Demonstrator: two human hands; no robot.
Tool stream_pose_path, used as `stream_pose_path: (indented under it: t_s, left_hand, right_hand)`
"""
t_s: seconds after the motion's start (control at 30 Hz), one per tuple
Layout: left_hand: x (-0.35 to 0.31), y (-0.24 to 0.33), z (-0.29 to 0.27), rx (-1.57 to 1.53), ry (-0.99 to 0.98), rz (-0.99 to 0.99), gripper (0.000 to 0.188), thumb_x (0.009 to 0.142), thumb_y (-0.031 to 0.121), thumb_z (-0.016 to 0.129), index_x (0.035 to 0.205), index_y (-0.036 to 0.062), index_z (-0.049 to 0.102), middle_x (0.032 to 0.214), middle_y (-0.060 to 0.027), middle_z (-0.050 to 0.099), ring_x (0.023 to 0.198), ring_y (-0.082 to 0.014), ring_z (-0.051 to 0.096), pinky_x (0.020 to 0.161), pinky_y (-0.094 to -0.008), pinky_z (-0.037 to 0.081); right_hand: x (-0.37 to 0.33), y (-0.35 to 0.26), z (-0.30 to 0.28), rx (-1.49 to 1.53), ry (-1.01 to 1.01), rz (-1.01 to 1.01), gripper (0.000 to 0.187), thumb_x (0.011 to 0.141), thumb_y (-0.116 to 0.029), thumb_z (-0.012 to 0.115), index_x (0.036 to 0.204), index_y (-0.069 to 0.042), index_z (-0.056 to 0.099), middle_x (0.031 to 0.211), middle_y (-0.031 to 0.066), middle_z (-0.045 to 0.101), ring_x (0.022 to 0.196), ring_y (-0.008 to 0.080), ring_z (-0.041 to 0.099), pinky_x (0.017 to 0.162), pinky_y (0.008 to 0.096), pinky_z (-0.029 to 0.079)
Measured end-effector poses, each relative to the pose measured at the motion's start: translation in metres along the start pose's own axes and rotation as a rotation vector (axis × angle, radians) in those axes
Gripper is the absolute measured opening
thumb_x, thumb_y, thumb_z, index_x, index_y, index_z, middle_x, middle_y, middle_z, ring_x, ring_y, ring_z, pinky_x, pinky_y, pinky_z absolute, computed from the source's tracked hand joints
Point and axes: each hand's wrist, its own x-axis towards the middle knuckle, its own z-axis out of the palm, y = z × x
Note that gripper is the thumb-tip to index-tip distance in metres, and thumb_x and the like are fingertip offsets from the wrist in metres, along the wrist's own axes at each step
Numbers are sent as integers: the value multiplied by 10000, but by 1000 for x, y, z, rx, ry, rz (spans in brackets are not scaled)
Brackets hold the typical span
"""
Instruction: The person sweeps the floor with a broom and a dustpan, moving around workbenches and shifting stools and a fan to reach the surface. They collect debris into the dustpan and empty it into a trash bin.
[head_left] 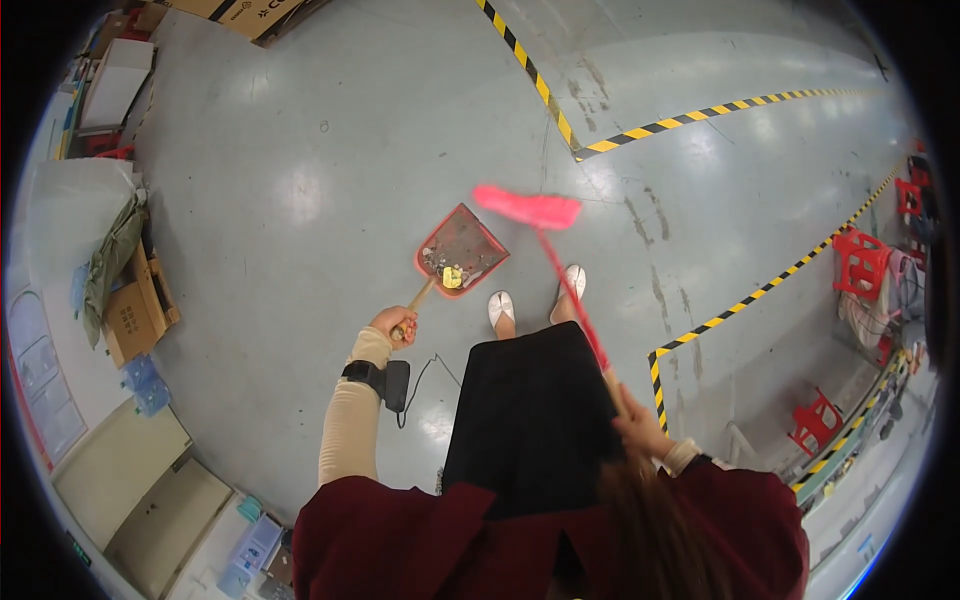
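Note:
My left hand (396,326) is wrapped round the wooden handle of a red dustpan (462,246). Dark bits of debris and a crumpled yellow scrap (452,277) lie in the pan, mostly toward its handle side. On the other side, my right hand (643,428) grips the handle of a pink-headed broom (528,207), its shaft slanting up and left past my feet. The broom head is slightly blurred and sits just beyond the pan's right corner, apart from it. Whether its bristles touch the floor I cannot tell.
Grey floor (300,130) spreads around me, marked with yellow-and-black tape (655,129) ahead and to the right. Red stools (862,265) stand at the right. Cardboard boxes (140,310) and a pale cabinet (125,455) line the left. A thin black cable hangs by my left forearm.

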Motion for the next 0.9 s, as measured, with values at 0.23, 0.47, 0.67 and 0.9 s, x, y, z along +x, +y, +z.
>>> stream_pose_path:
  t_s: [0.23,0.47,0.67,0.9]
  left_hand:
    - [-10,-28,-40,48,-47,72,162,718,63,523,668,60,369,527,-28,402,389,-96,365,343,-194,314]
    - [-3,-44,-87,-76,-31,9,145,731,76,510,674,64,377,517,-30,405,378,-107,366,354,-219,320]
    - [9,-45,-100,-83,-33,9,143,733,76,506,677,66,375,512,-28,401,373,-108,364,353,-217,320]
    - [-12,-79,-125,29,-79,98,135,736,73,495,684,63,371,507,-28,398,374,-106,368,352,-221,326]
  right_hand:
    - [-42,23,39,-183,-204,-106,632,783,-89,489,1314,-211,168,545,29,435,385,100,409,361,259,394]
    - [29,-59,32,-339,113,-338,649,787,-80,468,1319,-221,125,535,17,430,383,108,420,348,251,387]
    - [21,6,75,-240,-95,-18,649,782,-77,465,1320,-216,129,505,39,438,379,111,429,342,255,389]
    - [-56,29,94,-231,-268,-59,637,792,-87,463,1320,-220,132,524,30,430,380,98,422,352,239,383]
